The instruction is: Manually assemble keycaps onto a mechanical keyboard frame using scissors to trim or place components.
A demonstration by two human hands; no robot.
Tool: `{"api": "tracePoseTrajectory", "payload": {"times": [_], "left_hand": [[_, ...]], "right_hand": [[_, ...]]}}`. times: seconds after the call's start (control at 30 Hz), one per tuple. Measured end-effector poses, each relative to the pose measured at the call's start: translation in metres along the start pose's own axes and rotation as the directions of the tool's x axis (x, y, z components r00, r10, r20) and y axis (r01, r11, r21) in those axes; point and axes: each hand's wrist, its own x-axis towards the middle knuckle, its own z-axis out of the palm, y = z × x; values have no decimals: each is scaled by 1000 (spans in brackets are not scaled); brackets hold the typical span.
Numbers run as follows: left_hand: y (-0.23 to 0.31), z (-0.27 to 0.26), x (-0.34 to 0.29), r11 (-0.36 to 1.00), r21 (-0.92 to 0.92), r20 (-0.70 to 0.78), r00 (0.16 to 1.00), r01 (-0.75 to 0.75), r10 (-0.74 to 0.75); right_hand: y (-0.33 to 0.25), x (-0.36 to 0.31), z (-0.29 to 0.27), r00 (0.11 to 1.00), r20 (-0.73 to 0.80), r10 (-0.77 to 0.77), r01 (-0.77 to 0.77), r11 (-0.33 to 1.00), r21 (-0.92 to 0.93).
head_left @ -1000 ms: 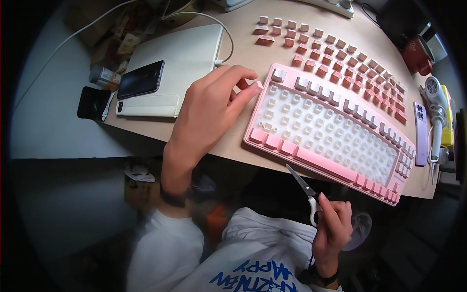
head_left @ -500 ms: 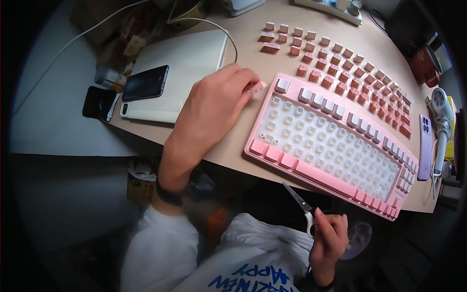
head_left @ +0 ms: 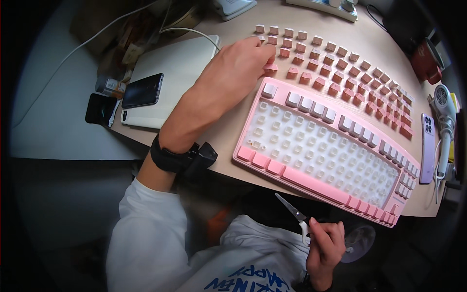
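My left hand (head_left: 238, 61) reaches over the left end of the rows of loose keycaps (head_left: 335, 75). Its fingers are bent and pressed together at a wide pink keycap (head_left: 270, 69), which shows just beneath the fingertips at the start of the nearest row. The hand hides some keycaps behind it. Just below lies a pink keyboard (head_left: 321, 146): its top row and bottom row carry caps, while the middle shows bare pale switches. Low in front of my body, my right hand (head_left: 326, 250) is closed on scissors (head_left: 296, 214) with white handles, blades pointing up and left.
A pale flat case (head_left: 180, 63) with a dark phone (head_left: 142, 91) on it lies at left, a cable (head_left: 194, 31) crossing behind. On the right are a purple phone (head_left: 427, 146), a hair dryer (head_left: 443, 126) and a red mug (head_left: 428, 61). A power strip (head_left: 323, 7) sits at the back.
My left hand has moved up and right, bringing the pink keycap from beside the keyboard's corner to the left end of the nearest keycap row. The right hand still holds the scissors.
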Motion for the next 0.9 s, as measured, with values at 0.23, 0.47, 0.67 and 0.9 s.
{"api": "tracePoseTrajectory", "payload": {"times": [0.23, 0.47, 0.67, 0.9], "left_hand": [[-1, 0, 10, 999, -35, 0, 1000, -11, 11], [2, -3, 5, 999, -1, 47, 998, 33, -33], [-2, -6, -3, 999, -7, 35, 999, 41, -41], [22, -32, -30, 988, -124, -46, 994, 93, -100]], "right_hand": [[5, 2, -3, 1000, -3, 8, -8, 1000, 17], [9, 0, -4, 1000, -12, 21, -20, 1000, 20], [9, -2, -6, 1000, -5, 23, -23, 999, 25], [10, -3, -14, 997, 30, 69, -72, 989, 129]]}}
